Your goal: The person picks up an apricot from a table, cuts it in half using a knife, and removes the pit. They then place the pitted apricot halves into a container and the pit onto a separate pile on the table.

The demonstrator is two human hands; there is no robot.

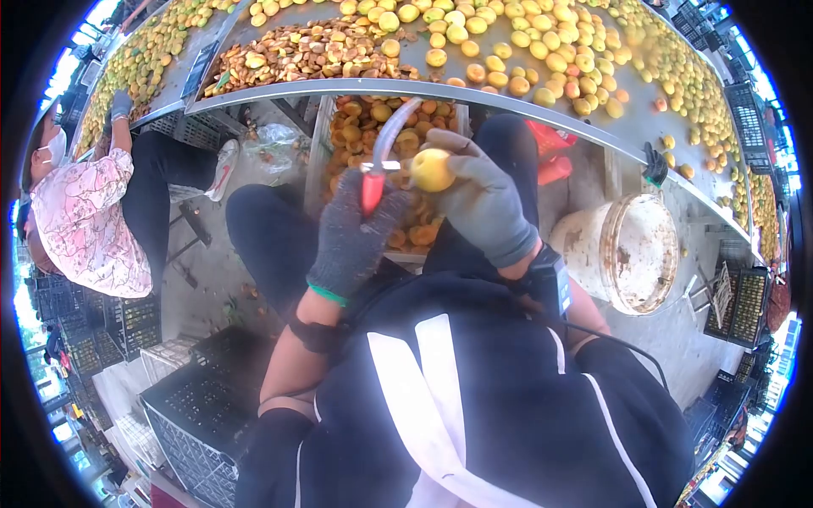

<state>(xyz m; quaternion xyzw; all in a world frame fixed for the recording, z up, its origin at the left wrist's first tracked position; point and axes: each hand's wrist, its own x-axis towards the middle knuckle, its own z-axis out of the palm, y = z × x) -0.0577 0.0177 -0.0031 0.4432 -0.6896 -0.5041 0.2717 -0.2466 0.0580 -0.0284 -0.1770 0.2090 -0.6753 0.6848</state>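
Note:
My left hand (349, 233), in a dark grey glove with a green cuff, is closed round the red handle of a curved knife (391, 135). The blade points up and away from me. Just to its right, an apricot (432, 170), yellow with an orange tinge, sits in the fingers of my gloved right hand (487, 199). The fruit is close beside the base of the blade. Below both hands, between my knees, stands a crate (323, 127) of orange apricot pieces.
A metal sorting table (500, 100) curves ahead, bearing whole apricots (559, 42) and a heap of brown pits (305, 55). A dirty white bucket (639, 254) stands right; a black crate (199, 389) lies lower left. Another person (89, 216) sits at left.

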